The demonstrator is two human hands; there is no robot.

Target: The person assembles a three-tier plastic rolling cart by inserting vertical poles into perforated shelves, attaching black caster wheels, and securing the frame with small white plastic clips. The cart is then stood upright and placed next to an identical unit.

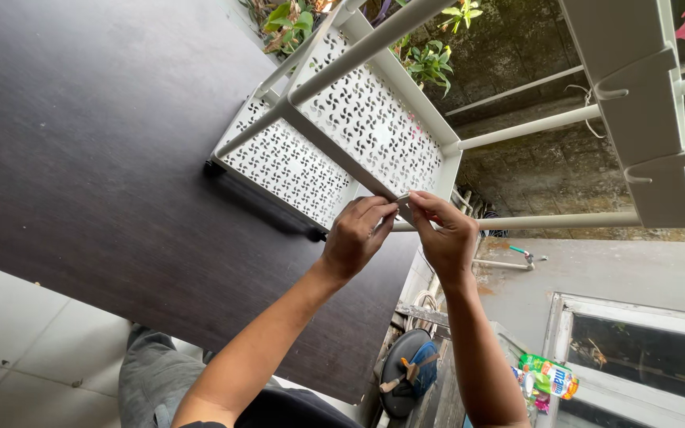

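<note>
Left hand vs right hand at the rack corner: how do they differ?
The left hand is curled, knuckles toward the camera, over the dark table; the right hand hangs past the table edge. The left forearm comes in slanted from lower left, the right forearm rises almost straight. Shared: both are bare and pinch a small pale part at the corner of the white rack.

Even daylight, soft, no glare. White rack (374, 127) is bright and throws a dark shadow along its near edge on the dark table (97, 158). Focus is sharp mid-frame; wide-angle stretch at the edges.
</note>
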